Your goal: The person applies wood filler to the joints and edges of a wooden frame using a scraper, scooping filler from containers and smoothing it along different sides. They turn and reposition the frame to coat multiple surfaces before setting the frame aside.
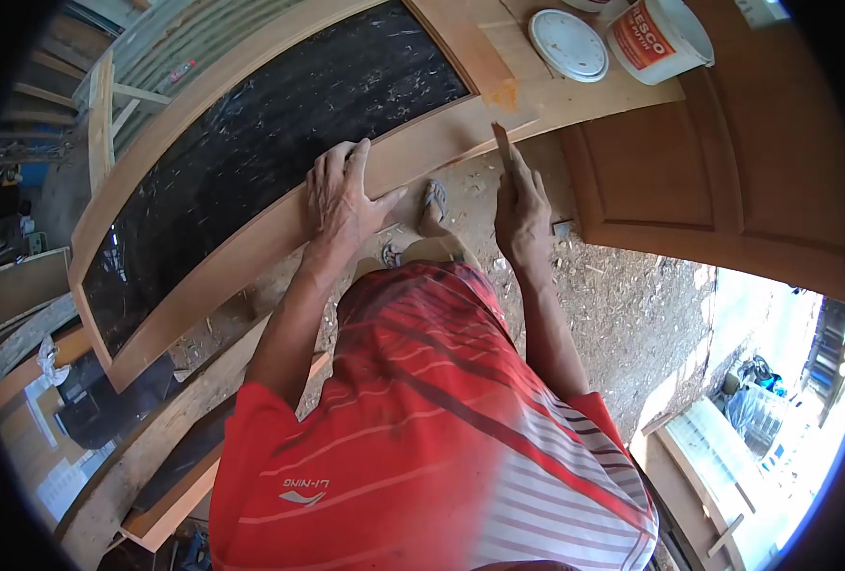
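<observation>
My left hand [344,195] rests on the near rail of a wooden frame [251,243], its fingers spread over the edge. Inside the frame lies a dark, dusty panel [289,100]. My right hand [524,211] is closed around a thin flat tool [501,143], whose tip points at the frame's right corner. An orange-brown smear [504,93] marks the wood just beyond that tip. The lower part of the tool is hidden in my fingers.
A white putty bucket [658,43] and a round white lid [568,45] stand on a board at the upper right. A panelled wooden door [698,171] is at the right. Shavings cover the ground [622,314]; timber [147,447] lies lower left.
</observation>
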Demonstrator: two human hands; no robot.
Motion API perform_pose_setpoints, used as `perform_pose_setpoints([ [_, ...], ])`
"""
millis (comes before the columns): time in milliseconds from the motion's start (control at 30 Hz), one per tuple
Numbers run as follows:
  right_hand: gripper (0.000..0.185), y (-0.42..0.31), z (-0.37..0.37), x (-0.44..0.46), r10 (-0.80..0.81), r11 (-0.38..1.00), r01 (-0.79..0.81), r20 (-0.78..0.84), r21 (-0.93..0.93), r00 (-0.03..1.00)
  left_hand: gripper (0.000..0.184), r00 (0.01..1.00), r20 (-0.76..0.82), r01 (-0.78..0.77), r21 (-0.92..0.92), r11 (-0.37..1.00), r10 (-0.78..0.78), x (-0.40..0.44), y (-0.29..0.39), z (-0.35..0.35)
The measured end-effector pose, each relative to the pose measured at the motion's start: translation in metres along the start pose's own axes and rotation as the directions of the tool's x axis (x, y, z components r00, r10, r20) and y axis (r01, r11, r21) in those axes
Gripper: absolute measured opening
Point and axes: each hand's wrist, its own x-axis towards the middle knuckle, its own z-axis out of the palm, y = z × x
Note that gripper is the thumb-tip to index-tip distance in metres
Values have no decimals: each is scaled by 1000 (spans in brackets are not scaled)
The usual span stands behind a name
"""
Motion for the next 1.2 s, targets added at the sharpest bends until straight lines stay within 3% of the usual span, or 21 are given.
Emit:
perform_pose_setpoints([
  [33, 47, -2, 1, 5, -117, 979, 112, -22, -168, 993, 85, 1000, -7, -5, 10, 1000, 5, -2, -1, 0],
  [133, 61, 32, 24, -17, -250, 929, 265, 88, -258, 964, 85, 1000, -29, -1, -21, 1000, 0, -5, -3, 3],
  [267, 57, 54, 19, -58, -138, 967, 182, 235, -180, 962, 85, 1000, -26, 3, -19, 1000, -4, -7, -3, 5],
  [300, 48, 39, 9, -58, -95, 976, 134, 213, -174, 972, 85, 1000, -26, -1, -15, 1000, 0, -3, -3, 3],
  [400, 39, 27, 3, -31, -106, 991, 109, -35, 80, 994, 84, 1000, -11, 20, 5, 1000, -20, -11, -1, 0],
  [433, 30, 27, 1, -20, -68, 992, 71, -37, 107, 997, 84, 1000, -19, 13, 12, 1000, -12, -6, -1, 0],
  [533, 28, 17, -11, 8, 183, 957, -196, 77, 212, 980, 84, 1000, -7, 9, 27, 1000, -9, -6, -1, 1],
  [567, 30, 24, -9, 12, 196, 950, -210, 84, 232, 977, 84, 1000, -9, 6, 25, 1000, -5, -7, -1, 2],
  [833, 28, 19, -2, -4, 227, 925, -264, 160, 273, 961, 85, 1000, -18, -1, 16, 1000, 1, -6, -3, 2],
  [1200, 29, 1, 2, -8, 145, 949, -211, 268, 235, 953, 87, 1000, -12, 22, -41, 999, -23, -5, -3, 1],
])
